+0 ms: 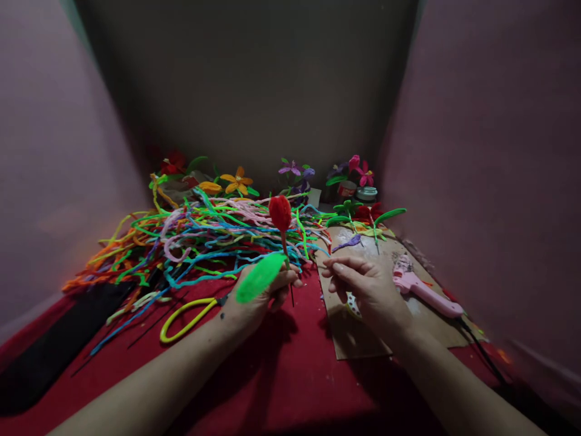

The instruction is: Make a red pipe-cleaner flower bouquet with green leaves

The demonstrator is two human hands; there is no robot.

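My left hand (263,289) is closed round the thin stem of a red pipe-cleaner tulip (280,213), which stands upright above the fingers. A broad green fuzzy leaf (261,278) slants from the stem across the back of that hand. The bare wire end pokes out below the fingers. To the right, my right hand (361,284) hangs over the cardboard with thumb and fingertips pinched together; anything between them is too small to make out. Beside my left wrist lies a tool with yellow loop handles (188,320), its working end hidden.
A heap of coloured pipe cleaners (218,233) spreads behind my left hand. On the cardboard (358,339) lie a pink glue gun (429,295), a purple piece (348,243) and green leaves. Finished flowers (236,180) stand along the back. A black strip (59,345) lies left.
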